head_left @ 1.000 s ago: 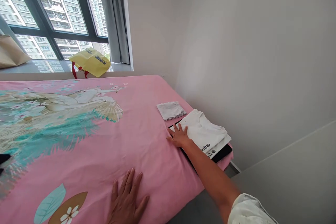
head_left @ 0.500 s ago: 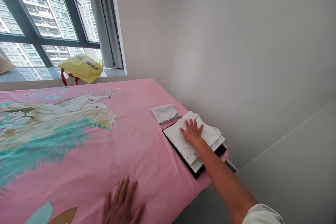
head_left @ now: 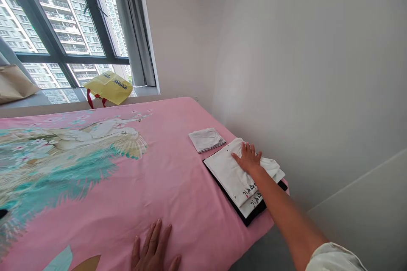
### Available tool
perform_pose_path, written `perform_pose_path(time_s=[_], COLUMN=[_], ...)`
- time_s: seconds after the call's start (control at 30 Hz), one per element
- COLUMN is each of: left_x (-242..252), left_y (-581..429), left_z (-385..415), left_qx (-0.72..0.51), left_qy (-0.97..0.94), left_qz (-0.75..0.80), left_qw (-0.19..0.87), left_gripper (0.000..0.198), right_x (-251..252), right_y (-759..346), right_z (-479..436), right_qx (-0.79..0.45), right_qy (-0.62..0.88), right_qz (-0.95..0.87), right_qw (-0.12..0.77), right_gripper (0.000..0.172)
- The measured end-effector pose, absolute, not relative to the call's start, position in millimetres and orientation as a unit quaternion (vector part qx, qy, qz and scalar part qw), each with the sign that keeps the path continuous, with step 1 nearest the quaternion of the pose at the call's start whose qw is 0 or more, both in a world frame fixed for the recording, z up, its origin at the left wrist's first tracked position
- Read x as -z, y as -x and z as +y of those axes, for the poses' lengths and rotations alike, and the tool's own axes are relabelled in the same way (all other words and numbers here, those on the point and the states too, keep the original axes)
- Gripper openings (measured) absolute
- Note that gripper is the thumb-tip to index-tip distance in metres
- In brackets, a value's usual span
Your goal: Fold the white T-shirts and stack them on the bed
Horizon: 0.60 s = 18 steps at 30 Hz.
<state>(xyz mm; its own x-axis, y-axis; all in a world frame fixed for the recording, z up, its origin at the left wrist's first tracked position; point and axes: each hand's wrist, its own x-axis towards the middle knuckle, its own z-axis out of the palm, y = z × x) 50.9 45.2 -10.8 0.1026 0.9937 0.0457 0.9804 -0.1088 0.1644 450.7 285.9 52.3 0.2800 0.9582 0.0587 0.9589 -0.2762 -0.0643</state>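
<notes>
My right hand (head_left: 249, 159) lies flat, fingers spread, on top of a stack of folded white T-shirts (head_left: 230, 171) with black lettering, which rests on a folded black garment (head_left: 251, 219) near the right edge of the bed. My left hand (head_left: 155, 252) presses flat and open on the pink bedsheet (head_left: 165, 186) at the bottom of the view, holding nothing. A small folded white cloth (head_left: 206, 139) sits just beyond the stack, apart from it.
The bed carries a large crane and teal leaf print (head_left: 70, 144). A yellow bag with red handles (head_left: 110, 87) and a brown paper bag (head_left: 14, 89) sit on the window sill. A grey wall runs close along the bed's right side.
My right hand has slid from the stack's left edge up onto the top shirt and across to its far right side. My left hand stays pressed on the sheet.
</notes>
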Motion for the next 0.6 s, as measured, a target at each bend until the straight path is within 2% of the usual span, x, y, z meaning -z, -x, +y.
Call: perform_pose_path(time_s=[0.17,0.3,0.43,0.53,0.6], left_x=[5,8,7,-10,-25], left_y=[-53,-51,-50,-52,-53], left_z=[41,41,38,23,10], left_qx=[-0.066,-0.085,-0.127,-0.140,-0.148], left_qy=[-0.745,-0.760,-0.764,-0.762,-0.760], left_qz=[0.662,0.643,0.632,0.630,0.623], left_qw=[0.042,0.037,0.024,0.061,0.113], left_gripper=[0.064,0.064,0.062,0.062,0.066], right_x=[-71,-83,-73,-63,-54], right_y=[-434,-437,-450,-448,-430], right_z=[262,233,204,185,179], right_qx=[0.002,0.061,0.015,0.023,0.060], right_qy=[0.806,0.821,0.845,0.842,0.824], right_qz=[-0.592,-0.564,-0.532,-0.537,-0.555], right_qw=[0.020,0.067,0.048,0.053,0.097], right_gripper=[0.082,0.083,0.084,0.085,0.085])
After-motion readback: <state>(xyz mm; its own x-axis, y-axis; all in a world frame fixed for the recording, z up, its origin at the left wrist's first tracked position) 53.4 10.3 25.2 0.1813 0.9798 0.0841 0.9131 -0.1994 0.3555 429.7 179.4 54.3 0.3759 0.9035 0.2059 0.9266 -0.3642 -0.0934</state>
